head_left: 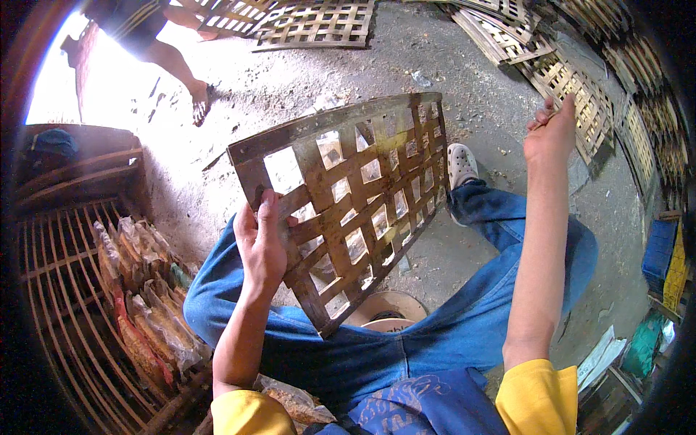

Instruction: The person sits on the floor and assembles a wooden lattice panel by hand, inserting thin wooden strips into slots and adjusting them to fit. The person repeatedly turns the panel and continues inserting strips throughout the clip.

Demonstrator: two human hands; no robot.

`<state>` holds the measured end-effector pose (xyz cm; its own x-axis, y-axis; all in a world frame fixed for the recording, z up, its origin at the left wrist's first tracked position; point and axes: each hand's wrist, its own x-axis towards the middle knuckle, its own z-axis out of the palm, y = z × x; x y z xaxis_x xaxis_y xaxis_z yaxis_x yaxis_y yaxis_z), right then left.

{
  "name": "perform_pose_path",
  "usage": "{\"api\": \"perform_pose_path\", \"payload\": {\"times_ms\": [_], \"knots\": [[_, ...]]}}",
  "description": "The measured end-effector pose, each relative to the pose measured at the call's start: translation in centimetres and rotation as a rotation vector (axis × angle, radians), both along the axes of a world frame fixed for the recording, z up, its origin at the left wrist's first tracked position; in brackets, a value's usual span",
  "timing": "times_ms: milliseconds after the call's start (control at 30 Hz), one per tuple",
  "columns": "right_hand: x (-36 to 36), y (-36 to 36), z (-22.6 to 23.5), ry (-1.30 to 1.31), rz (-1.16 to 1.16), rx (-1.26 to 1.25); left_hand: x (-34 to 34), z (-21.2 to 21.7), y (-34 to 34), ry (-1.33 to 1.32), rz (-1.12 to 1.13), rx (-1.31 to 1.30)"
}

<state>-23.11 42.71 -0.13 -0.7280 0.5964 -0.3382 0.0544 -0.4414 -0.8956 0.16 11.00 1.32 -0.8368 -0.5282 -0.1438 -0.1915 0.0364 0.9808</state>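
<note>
Your left hand (262, 254) grips a lattice panel (362, 207) by its near left edge, thumb pressed on the frame; the panel tilts up in front of you, stretching from that hand toward the right. It is woven from flat, brown, wood-like strips into squarish openings, with a thicker, slightly bowed bar along its far edge and yellowish stains on the weave. Your right hand (554, 134) is raised, well apart from the panel, fingers curled; you cannot tell whether it pinches anything small. Rough grey floor (486, 80) spreads beyond both hands. Left of your left hand stands a rack of thin rods (61, 239), carrying clear, crinkled packages (148, 319) with brownish contents.

The left hand's other fingers are mostly hidden behind the panel. Below the panel, a round container (395, 308) with a broad tan rim is partly covered by it, its dark contents unclear. The stacked panels (573, 94) beyond your right hand run into the dark rim of the view.

You hold one panel; one pale, holed clog (461, 165) shows between your hands, and one bare foot (199, 105) of another person lies ahead of your left. The packages overlap too much to count.
</note>
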Motion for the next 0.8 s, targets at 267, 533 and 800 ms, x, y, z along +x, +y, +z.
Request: {"api": "perform_pose_path", "payload": {"times_ms": [267,533,800], "knots": [[-0.4,-1.5,-3.3,0.020,0.207,0.056,-0.2,0.4,0.2,0.012,0.004,0.020],[4.8,-9.5,-3.1,0.228,0.839,0.538,-0.2,0.6,0.5,0.016,-0.035,0.010],[7.9,-12.1,-1.8,0.339,1.010,0.834,-0.2,0.9,0.7,0.030,-0.078,0.032]]}}
